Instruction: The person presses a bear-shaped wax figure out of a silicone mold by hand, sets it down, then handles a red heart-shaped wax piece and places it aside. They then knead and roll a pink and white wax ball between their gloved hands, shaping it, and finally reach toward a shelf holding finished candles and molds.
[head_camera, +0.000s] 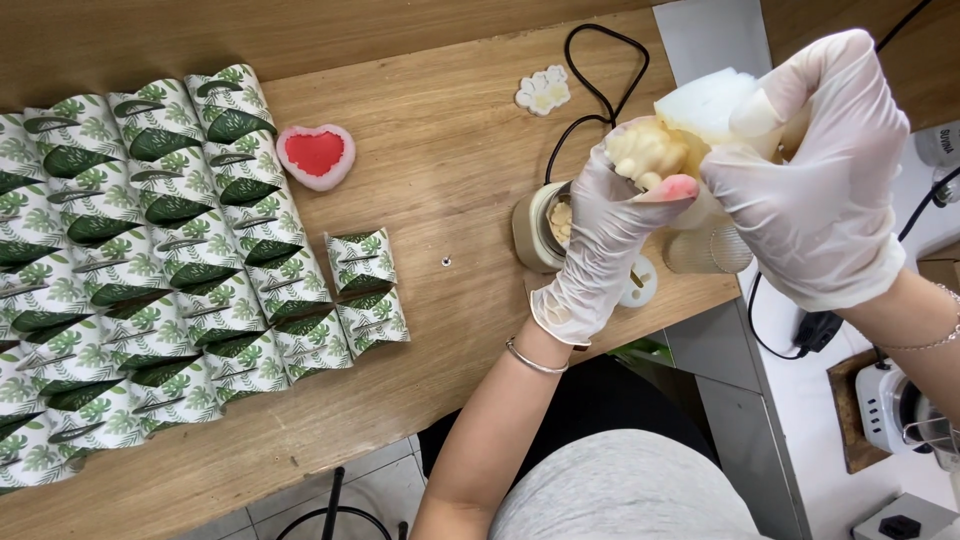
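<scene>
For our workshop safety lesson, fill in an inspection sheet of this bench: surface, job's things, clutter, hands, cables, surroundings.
Surface: wooden table, tidy.
Job's things: white mould with a cream moulded piece showing at its opening.
Clutter: rows of leaf-print boxes, red heart piece, white flower piece, small melting pot.
Hands: gloved left hand and right hand both grip the mould.
Cables: black cable looped behind the pot.
Surroundings: appliance on a side counter, tiled floor.
</scene>
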